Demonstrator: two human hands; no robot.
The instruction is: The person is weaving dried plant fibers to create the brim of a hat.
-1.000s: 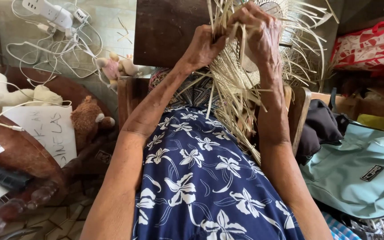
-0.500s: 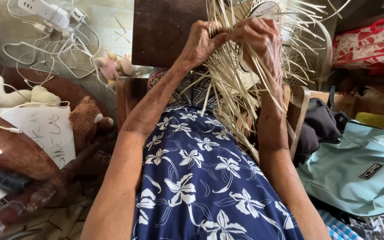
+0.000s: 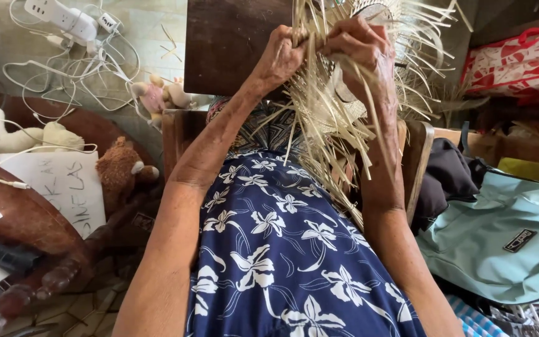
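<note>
Left hand (image 3: pixel 280 59), right hand (image 3: pixel 362 50) both pinched on straw strands (image 3: pixel 325 131) of half-woven hat (image 3: pixel 369 12); light, springy, brittle — grip near weave edge.

Tight quarters from where I sit. Loose straw strands (image 3: pixel 338 125) fan out around both hands, blocking passage ahead. Dark wooden board (image 3: pixel 232 43) walls off upper left. Teal backpack (image 3: pixel 500 243) crowds the right; stuffed bear (image 3: pixel 120 171) and cables (image 3: pixel 70 62) (tangled) clutter the left. Lap (image 3: pixel 269 249) offers open room.
</note>
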